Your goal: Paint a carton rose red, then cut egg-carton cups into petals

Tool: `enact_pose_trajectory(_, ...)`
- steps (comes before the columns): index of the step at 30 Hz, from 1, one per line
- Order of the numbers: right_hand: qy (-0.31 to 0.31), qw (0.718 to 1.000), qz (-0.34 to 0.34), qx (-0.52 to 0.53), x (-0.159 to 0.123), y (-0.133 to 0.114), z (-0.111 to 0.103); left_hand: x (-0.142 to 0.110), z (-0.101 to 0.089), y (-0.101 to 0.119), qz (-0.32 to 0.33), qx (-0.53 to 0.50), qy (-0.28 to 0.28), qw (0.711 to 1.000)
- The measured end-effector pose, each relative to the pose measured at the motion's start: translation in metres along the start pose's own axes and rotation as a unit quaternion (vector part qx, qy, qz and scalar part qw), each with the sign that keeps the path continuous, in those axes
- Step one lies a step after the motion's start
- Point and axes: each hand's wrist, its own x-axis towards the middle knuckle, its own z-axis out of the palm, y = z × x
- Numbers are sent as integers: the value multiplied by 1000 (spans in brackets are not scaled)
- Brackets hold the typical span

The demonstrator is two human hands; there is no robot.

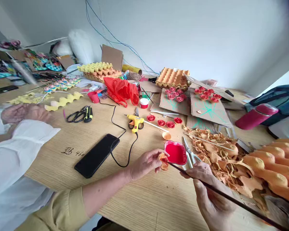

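So, leftmost, by the desk's [144, 205] left side, another person's blurred hands [26, 114] in white sleeves are beside a wavy strip of pale yellow egg carton [64, 101]. Next comes a flat black phone [96, 156] towards the near edge, a thin black cord [113, 123] crossing one corner of it. Farther back, towards the far edge, sits a crumpled red plastic bag [121, 91]. A yellow glue gun [136, 122] lies over black-handled scissors around the middle.

Nearer the near edge, my left hand [145, 164] pinches a small orange cupped flower [163, 161] between thumb and fingers. Beyond it, four red flowers [161, 123] form an uneven row, and just beside it is a shallow dish of bright red paint [175, 153]. Silver scissors [188, 150] lie against the dish's right side.

My right hand [210, 189] grips a long dark brush [227, 196], its tip at the orange flower; my hands are apart. Torn orange scraps [221, 154] are heaped beyond, and a bumpy orange egg carton [276, 160] fills the desk's right edge, with a pink bottle [256, 116] farther back.
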Motion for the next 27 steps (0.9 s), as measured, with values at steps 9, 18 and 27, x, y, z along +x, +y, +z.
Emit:
enact_pose_trajectory(9, -20, 998, -43, -41, 1, 0, -2, -3, 4, 3, 27, 33, 26, 999)
enact_pose_trajectory(18, 39, 999, -18, -34, -1, 6, -6, -2, 8, 6, 40, 38, 53, 997)
enact_pose_trajectory(27, 6, 997, 3, -78, 1, 5, -12, -1, 7, 11, 25, 0, 78, 997)
